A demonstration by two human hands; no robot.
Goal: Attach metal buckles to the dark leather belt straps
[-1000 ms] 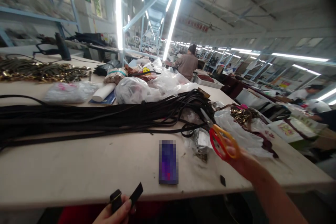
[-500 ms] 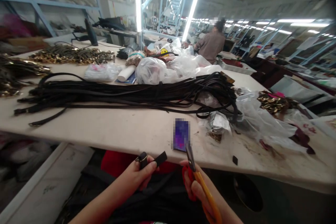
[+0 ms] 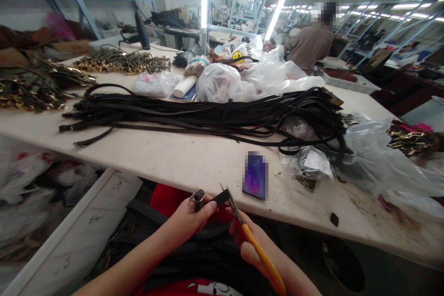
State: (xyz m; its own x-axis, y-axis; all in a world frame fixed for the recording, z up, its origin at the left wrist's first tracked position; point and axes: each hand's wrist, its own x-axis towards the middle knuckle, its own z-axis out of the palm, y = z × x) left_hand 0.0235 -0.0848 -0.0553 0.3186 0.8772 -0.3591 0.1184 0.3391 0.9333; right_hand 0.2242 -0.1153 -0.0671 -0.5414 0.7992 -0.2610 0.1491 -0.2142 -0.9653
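Note:
My left hand is closed around a black strap, whose short free end sticks out to the right past my thumb. A metal buckle on the strap shows above my fingers. In my right hand are scissors with orange and red handles. Their blades are parted, and the strap's end lies between them. Just beyond, on the table, lies a phone-like purple rectangle, blurred out. A long bundle of black straps stretches across the table behind it.
Metal-ended straps are heaped on the table at the left. Plastic bags stand behind the bundle, with more plastic at the right. A small black scrap lies near the front edge. One person is further back.
My right hand has brought the scissors left to the strap's end, and their blades have parted around it. My left hand still holds the strap. The view has turned slightly left.

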